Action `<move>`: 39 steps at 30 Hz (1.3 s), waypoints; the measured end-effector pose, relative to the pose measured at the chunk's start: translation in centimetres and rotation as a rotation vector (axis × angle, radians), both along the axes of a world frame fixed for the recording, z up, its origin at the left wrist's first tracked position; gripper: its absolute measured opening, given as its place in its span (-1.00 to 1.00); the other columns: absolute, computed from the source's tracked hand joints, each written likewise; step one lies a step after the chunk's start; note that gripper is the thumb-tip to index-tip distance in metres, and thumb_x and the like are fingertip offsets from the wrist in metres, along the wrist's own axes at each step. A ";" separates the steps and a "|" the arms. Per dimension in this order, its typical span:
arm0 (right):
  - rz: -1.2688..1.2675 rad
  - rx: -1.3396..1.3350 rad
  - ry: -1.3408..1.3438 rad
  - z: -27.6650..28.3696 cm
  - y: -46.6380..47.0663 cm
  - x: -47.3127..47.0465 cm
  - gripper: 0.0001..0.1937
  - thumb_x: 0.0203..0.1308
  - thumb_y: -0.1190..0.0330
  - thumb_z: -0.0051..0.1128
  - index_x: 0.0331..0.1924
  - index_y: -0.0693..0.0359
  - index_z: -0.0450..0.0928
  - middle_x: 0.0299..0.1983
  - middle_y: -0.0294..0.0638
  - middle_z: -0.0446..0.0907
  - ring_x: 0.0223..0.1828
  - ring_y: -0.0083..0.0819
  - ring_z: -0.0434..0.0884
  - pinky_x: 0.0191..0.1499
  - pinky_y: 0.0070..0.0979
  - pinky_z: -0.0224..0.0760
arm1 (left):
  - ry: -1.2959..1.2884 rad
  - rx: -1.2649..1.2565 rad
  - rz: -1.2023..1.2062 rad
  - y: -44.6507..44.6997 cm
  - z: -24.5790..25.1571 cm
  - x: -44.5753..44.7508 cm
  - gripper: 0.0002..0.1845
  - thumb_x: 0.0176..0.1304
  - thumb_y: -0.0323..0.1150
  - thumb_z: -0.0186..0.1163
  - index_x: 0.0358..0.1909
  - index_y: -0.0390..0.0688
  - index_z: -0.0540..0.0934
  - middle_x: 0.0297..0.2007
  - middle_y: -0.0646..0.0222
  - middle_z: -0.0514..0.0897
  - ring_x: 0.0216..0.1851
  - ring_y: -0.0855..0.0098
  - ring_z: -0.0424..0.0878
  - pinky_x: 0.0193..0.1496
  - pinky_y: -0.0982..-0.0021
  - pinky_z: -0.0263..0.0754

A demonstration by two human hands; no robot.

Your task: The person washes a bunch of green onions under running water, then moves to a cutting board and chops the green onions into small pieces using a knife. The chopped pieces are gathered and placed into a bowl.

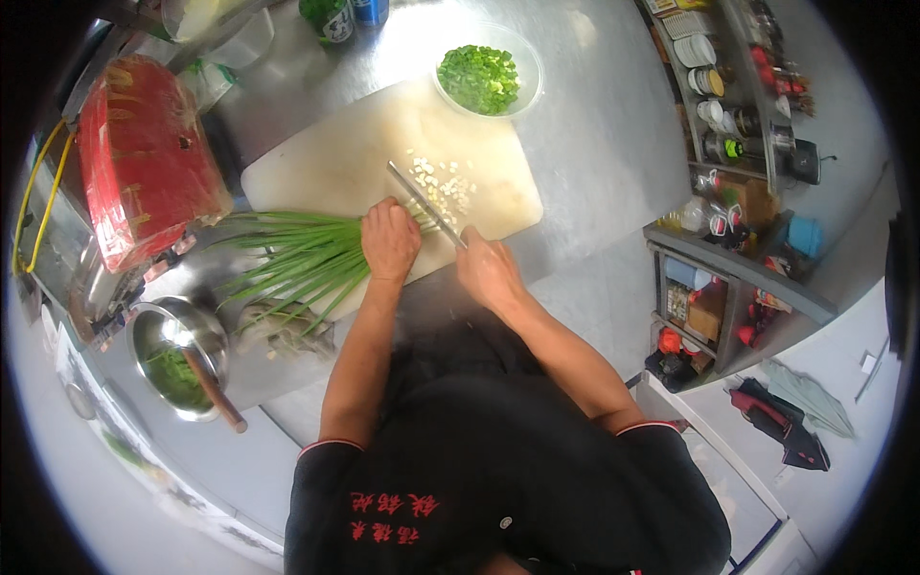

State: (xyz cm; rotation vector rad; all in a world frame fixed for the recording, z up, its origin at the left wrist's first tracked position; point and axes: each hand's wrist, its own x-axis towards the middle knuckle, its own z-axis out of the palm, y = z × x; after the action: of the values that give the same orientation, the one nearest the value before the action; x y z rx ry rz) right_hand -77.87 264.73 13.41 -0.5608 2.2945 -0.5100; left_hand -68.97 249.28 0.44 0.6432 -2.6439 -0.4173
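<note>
A bunch of green onions point(309, 248) lies across the near left of a white cutting board point(338, 158), its leaves fanning out to the left. My left hand point(392, 241) presses down on the bunch near its pale end. In my right hand point(492, 269) is a knife point(425, 203), seen almost edge-on at the white ends of the stalks. Small chopped white pieces point(453, 192) are scattered on the board beyond the blade. At the board's far right corner, a clear round bowl point(532, 75) holds chopped green onion point(480, 80).
A steel bowl point(136, 338) with greens and a wooden-handled tool point(215, 395) stands at left, beside a crumpled cloth point(284, 327). Behind it sits a red taped box point(154, 158). A green bottle point(327, 20) and blue can point(371, 11) stand at the back. Loaded shelves point(740, 280) line the right.
</note>
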 end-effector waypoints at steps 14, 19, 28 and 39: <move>-0.018 0.029 -0.028 0.5 -0.9 -0.1 -0.76 0.51 0.36 0.11 0.03 0.41 0.58 -0.22 0.44 0.71 -0.05 0.47 0.68 0.07 0.24 0.51 | 0.039 0.021 0.003 0.0 -0.1 0.2 -0.79 0.20 -0.45 0.33 -0.20 -0.15 0.50 -0.05 0.22 0.65 -0.08 0.06 0.60 0.00 0.05 0.48; 0.013 -0.043 0.050 -1.9 -2.1 0.5 -0.79 0.47 0.38 0.15 -0.07 0.43 0.55 -0.37 0.41 0.70 -0.23 0.45 0.72 -0.07 0.26 0.55 | 0.050 0.041 0.002 -0.1 -0.2 0.3 -0.79 0.20 -0.45 0.33 -0.20 -0.16 0.49 -0.05 0.22 0.64 -0.09 0.06 0.60 -0.02 0.07 0.48; -0.066 0.038 -0.046 1.1 -1.8 0.2 -0.74 0.52 0.33 0.14 0.03 0.41 0.60 -0.21 0.42 0.73 -0.04 0.47 0.69 0.09 0.21 0.53 | 0.028 0.026 0.009 -0.1 -0.1 0.1 -0.78 0.19 -0.44 0.34 -0.21 -0.15 0.49 -0.04 0.22 0.65 -0.07 0.06 0.61 -0.01 0.04 0.49; -0.103 -0.056 -0.015 -1.1 -3.9 -0.2 -0.71 0.52 0.30 0.16 0.04 0.43 0.58 -0.20 0.44 0.72 -0.03 0.48 0.68 0.09 0.23 0.51 | 0.052 0.045 0.010 -0.2 -0.8 0.2 -0.79 0.21 -0.45 0.33 -0.19 -0.16 0.50 -0.03 0.21 0.66 -0.07 0.05 0.62 -0.02 0.03 0.51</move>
State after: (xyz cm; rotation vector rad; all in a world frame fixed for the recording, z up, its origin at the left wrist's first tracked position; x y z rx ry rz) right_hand -78.02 260.83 12.34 -0.4664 2.3093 -0.6278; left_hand -68.74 249.09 -0.33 0.6504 -2.5879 -0.4852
